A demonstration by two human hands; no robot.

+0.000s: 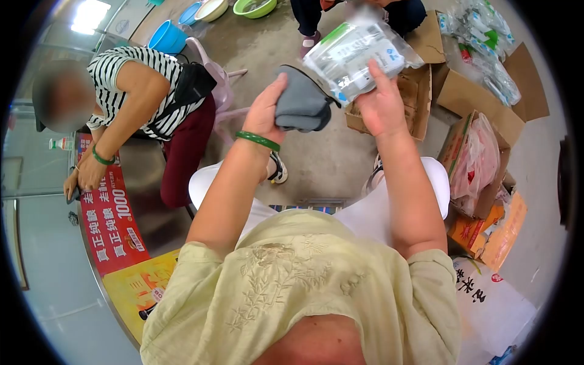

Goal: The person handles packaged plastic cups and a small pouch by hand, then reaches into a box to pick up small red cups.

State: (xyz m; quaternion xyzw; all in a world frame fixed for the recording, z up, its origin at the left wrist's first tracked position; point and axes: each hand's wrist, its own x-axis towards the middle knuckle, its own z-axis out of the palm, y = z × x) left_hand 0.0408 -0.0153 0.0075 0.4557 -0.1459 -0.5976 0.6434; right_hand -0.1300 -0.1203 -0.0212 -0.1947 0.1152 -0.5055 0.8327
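My left hand (266,111), with a green bangle at the wrist, is closed on a folded grey cloth item (301,103) with a thin black edge or strap. What kind of item it is, I cannot tell. My right hand (384,108) grips a clear plastic package (356,58) by its lower right part, thumb on top. White and green printing shows on the package, and a blue mark is near its corner. The package and the grey cloth item are close together, held out over the floor in front of my knees.
A seated person (137,91) in a striped top leans over a table (167,225) at left. Opposite me is another person (304,18), partly seen. Open cardboard boxes (480,91) with plastic packages stand at right. Basins (167,38) sit at the back left.
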